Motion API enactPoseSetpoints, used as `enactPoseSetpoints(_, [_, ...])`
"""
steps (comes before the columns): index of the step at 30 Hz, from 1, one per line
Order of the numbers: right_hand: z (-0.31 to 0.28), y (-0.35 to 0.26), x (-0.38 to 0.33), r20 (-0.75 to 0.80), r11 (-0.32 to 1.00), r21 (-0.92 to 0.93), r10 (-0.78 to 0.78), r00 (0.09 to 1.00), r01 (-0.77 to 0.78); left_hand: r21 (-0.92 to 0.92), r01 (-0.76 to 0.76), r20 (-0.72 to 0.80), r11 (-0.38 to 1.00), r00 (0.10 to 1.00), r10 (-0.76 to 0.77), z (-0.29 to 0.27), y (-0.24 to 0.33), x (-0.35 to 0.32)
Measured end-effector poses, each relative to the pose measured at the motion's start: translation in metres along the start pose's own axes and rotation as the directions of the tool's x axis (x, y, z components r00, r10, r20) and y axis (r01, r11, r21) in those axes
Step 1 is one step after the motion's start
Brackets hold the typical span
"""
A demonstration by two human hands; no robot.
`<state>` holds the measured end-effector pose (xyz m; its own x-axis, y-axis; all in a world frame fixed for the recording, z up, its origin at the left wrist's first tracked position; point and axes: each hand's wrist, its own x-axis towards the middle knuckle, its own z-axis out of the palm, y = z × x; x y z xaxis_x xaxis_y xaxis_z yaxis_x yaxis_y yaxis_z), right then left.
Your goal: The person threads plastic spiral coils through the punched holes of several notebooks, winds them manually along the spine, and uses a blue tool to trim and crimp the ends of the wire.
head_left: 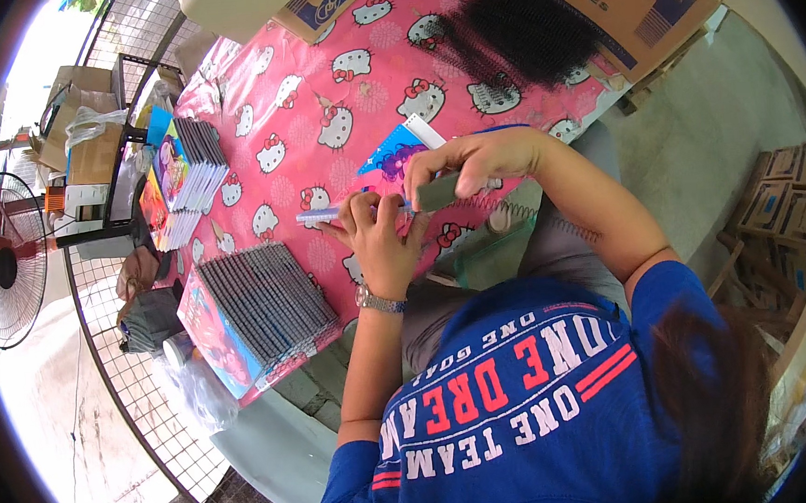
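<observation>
My left hand (380, 239), with a metal watch on its wrist, is closed on a thin notebook (311, 217) seen edge-on over the table. Close beside it, my right hand (490, 163) grips a dark green block-shaped piece (437, 193) against the notebook's edge. A loose wire coil (510, 208) trails from under the right hand toward my forearm; how far it runs into the notebook is hidden by my fingers. Just beyond my hands lies another notebook (394, 149) with a blue and purple cover and a white punched edge.
A stack of spiral-bound notebooks (262, 308) stands at the near left of the pink patterned table (340, 83), with another stack (188, 178) farther left. Black coils (533, 32) lie heaped at the far right by a cardboard box (648, 10). A fan (7, 265) stands left.
</observation>
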<state>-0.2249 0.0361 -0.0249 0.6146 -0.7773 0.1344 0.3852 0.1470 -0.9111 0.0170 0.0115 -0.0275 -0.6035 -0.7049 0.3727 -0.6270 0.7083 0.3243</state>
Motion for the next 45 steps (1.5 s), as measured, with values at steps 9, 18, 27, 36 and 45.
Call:
enactPoseSetpoints(9, [0.001, -0.009, 0.009, -0.173, 0.819, -0.504, 0.216, 0.961, -0.274, 0.000, -0.074, -0.086, 0.997, 0.994, 0.073, -0.002, 0.001, -0.003])
enactPoseSetpoints(18, [0.007, 0.000, 0.008, -0.018, 0.985, -0.154, 0.073, 0.997, -0.075, -0.148, -0.029, -0.019, 0.989, 0.999, 0.026, -0.013, 0.006, -0.004])
enactPoseSetpoints(27, [0.015, -0.011, 0.015, -0.182, 0.749, -0.612, 0.178, 0.967, -0.254, -0.114, -0.109, -0.054, 0.988, 0.993, 0.103, -0.013, -0.003, -0.005])
enactPoseSetpoints(36, [0.016, -0.008, 0.022, -0.016, 0.983, -0.170, 0.068, 0.998, -0.070, -0.244, 0.036, -0.112, 0.969, 0.992, -0.065, -0.007, 0.000, -0.013])
enactPoseSetpoints(45, [0.014, -0.005, 0.047, -0.062, 0.957, -0.212, 0.187, 0.980, -0.196, -0.113, 0.011, -0.027, 0.994, 1.000, -0.015, -0.021, -0.038, -0.002])
